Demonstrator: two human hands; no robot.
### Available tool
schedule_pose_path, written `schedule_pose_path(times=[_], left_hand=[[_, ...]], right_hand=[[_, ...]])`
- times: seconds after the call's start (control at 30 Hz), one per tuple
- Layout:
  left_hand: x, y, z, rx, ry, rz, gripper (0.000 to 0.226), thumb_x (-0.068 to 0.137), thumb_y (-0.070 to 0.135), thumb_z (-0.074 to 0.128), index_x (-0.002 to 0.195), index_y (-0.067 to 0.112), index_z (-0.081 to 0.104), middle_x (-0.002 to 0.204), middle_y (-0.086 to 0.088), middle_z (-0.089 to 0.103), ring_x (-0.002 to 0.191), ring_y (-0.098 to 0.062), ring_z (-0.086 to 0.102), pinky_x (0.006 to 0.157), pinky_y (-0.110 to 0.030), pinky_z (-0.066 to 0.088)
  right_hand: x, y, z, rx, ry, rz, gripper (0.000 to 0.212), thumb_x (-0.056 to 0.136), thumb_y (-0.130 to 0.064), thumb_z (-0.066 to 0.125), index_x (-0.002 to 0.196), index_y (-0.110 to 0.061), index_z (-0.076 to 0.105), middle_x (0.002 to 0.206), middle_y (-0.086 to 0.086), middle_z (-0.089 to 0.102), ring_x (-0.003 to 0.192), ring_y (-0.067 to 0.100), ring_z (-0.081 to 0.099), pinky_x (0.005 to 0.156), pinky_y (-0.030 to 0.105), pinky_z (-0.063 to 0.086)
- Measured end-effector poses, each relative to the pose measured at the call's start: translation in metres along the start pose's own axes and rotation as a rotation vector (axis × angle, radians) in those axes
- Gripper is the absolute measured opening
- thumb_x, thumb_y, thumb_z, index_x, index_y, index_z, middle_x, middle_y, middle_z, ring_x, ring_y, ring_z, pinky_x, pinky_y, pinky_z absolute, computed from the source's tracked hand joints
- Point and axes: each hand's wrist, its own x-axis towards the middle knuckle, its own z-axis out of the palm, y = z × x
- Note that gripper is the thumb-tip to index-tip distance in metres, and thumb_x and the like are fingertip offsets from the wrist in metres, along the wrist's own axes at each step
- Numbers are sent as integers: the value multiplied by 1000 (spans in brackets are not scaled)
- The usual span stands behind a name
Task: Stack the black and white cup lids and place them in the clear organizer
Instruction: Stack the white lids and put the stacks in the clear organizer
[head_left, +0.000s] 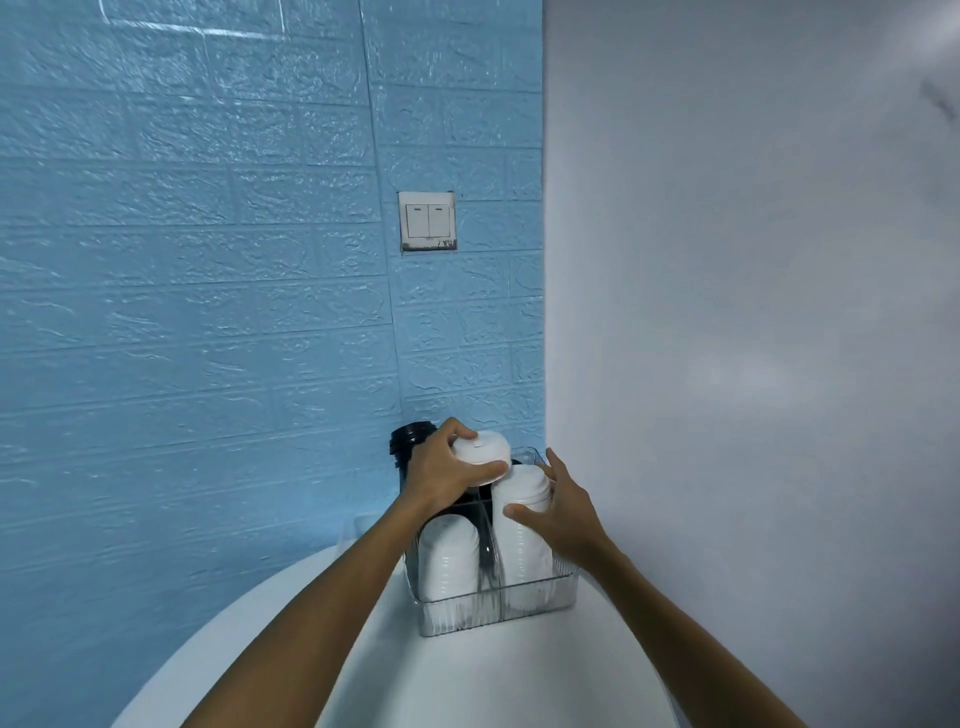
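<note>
Pretty far along, I'd say. Nearest me, the clear organizer (498, 605), ribbed see-through plastic on the round white table (467, 675), already holds two tall stacks of white lids (449, 561), ridged and glossy. My right hand (563, 512) rests spread against the right stack. My left hand (447, 467) is clamped round a white lid batch (480, 449) above the back section. Behind sits the black lid stack (410, 441), maybe inside the organizer, hard to tell.

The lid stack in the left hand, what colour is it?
White; the lid stack gripped by the left hand shows clearly in the head view.
</note>
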Motion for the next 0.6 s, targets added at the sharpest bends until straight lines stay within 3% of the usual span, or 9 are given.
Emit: schedule_pose_path(times=[0.17,0.43,0.5,0.6], left_hand=[[-34,-30,-19,193,1,-32,59,56,55,92,99,35,57,100,15,66,91,-13,62,77,-31,49],[-58,-45,-10,344,-17,38,62,60,64,85,106,39,52,101,10,61,90,-14,58,69,-28,38],[-61,-48,-10,395,-11,63,62,62,68,81,107,37,53,100,10,61,92,-15,57,73,-30,38],[-62,-55,-10,482,1,119,63,64,74,75,107,34,55,100,11,65,100,-18,56,95,-33,35]], right_hand=[[-1,-4,2,-21,2,1,110,74,-40,88,159,-20,21,157,-3,42,144,18,42,118,32,33],[-3,-5,0,-31,4,5,107,76,-41,87,159,-20,23,159,-3,41,145,19,41,120,36,31],[-2,-4,0,-23,1,-1,106,76,-40,87,159,-20,23,158,-3,41,144,19,41,120,36,31],[-2,-4,1,-19,-3,2,106,77,-39,86,159,-19,22,158,-3,42,144,18,41,120,35,31]])
